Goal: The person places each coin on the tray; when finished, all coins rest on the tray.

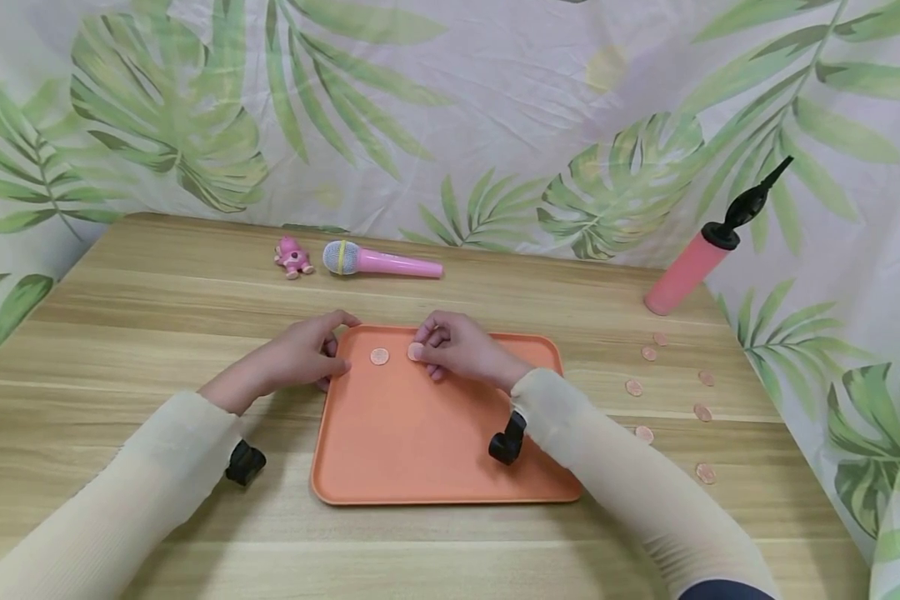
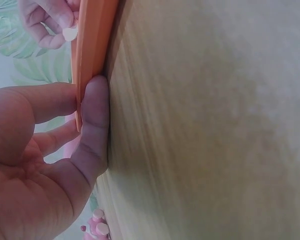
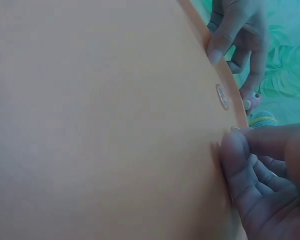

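An orange tray (image 1: 420,442) lies on the wooden table. At its far left corner my left hand (image 1: 303,354) pinches the rim; the left wrist view shows the rim (image 2: 92,45) between thumb and fingers. My right hand (image 1: 465,346) is over the tray's far side, pinching a copper-coloured coin (image 1: 416,352) between thumb and fingertips. In the right wrist view that coin is mostly hidden by the fingers (image 3: 235,150). Another coin (image 1: 379,357) lies flat on the tray, between the two hands and apart from both.
Several more coins (image 1: 633,388) are scattered on the table (image 1: 450,550) right of the tray. Behind it lie a pink toy microphone (image 1: 397,264) and a small pink figurine (image 1: 293,257). A pink hand pump (image 1: 686,271) stands at the back right, before a leaf-patterned cloth (image 1: 495,100).
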Demonstrator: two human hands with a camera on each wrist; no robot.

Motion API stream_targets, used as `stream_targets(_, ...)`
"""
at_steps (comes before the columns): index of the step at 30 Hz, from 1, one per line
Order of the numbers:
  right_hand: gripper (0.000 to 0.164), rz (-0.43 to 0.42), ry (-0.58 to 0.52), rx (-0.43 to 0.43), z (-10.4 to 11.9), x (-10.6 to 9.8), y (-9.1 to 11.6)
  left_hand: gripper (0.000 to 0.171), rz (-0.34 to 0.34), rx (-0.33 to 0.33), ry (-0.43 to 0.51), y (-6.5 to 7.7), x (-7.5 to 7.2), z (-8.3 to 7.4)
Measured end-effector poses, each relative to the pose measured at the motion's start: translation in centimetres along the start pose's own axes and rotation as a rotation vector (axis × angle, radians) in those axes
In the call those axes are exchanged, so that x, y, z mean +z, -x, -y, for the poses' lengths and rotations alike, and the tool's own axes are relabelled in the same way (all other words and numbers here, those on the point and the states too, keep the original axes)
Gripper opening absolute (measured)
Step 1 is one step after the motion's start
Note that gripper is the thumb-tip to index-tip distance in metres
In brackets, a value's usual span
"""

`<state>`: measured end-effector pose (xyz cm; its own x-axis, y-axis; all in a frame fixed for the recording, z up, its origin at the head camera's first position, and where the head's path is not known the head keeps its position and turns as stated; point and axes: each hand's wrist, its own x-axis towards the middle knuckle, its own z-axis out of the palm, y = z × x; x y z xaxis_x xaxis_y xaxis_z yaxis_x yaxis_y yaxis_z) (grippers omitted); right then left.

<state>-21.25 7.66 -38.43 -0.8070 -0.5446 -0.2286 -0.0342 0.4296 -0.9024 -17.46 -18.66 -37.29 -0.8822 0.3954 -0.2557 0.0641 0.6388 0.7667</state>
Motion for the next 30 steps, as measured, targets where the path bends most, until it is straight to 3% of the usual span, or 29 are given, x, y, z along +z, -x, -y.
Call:
stream_targets(6,0.015,-0.002,0.058,0.010,0.46,0.32,0.07,0.060,-0.003,-0.001,0.002,0.01,0.08,0.00)
stream_targets(16,0.011,-0.020,0.245,0.023,0.84,0.88,-0.23,0.060,-0.010,0.005,-0.008,0.13,0.03,-0.06)
stream_targets(24,0.010,-0.019,0.282,0.027,0.86,1.02,-0.41,0.059,-0.012,0.015,-0.013,0.16,0.02,-0.12)
stream_targets(30,0.011,-0.022,0.251,0.014,1.06,0.99,-0.13,0.059,-0.015,0.011,-0.011,0.17,0.09,-0.11)
